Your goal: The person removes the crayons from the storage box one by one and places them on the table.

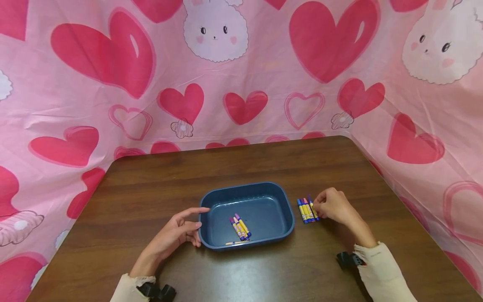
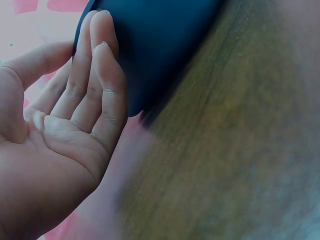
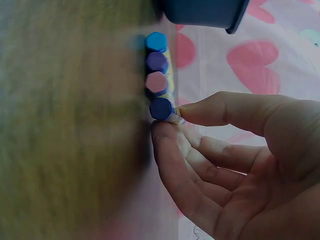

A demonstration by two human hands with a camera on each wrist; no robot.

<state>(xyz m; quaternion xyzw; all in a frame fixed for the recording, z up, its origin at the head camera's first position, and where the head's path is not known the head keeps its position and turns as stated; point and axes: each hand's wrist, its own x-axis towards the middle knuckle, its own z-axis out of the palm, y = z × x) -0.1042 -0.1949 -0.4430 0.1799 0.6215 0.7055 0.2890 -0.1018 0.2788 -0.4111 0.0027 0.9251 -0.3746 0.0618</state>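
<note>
My right-hand grip [image 1: 333,205] is pinching a dark-blue crayon [image 3: 161,109] between thumb and fingers. That crayon is at the right end of a row of four on the desk [image 1: 181,176], just beyond the tray's right side, and its far end juts a little past its neighbours. Going left from it, the right wrist camera shows me a pink crayon [image 3: 157,82], a purple crayon [image 3: 157,62] and a light-blue crayon [image 3: 156,42], lined up side by side. I can't tell whether the pinched one has left the desk.

My left-hand grip [image 1: 177,230] is released, fingers relaxed at the left side of the blue tray [image 1: 264,214]. The index finger reaches over the left rim, with the thumb near the outer wall; I can't tell how firmly they press. Inside, toward the near side, a small cluster of crayons [image 1: 241,228] lies slanted, and a lone crayon [image 1: 236,243] lies along the near wall. Pink fabric [image 1: 271,75] printed with hearts and rabbits hangs beyond the far edge of the desk.
</note>
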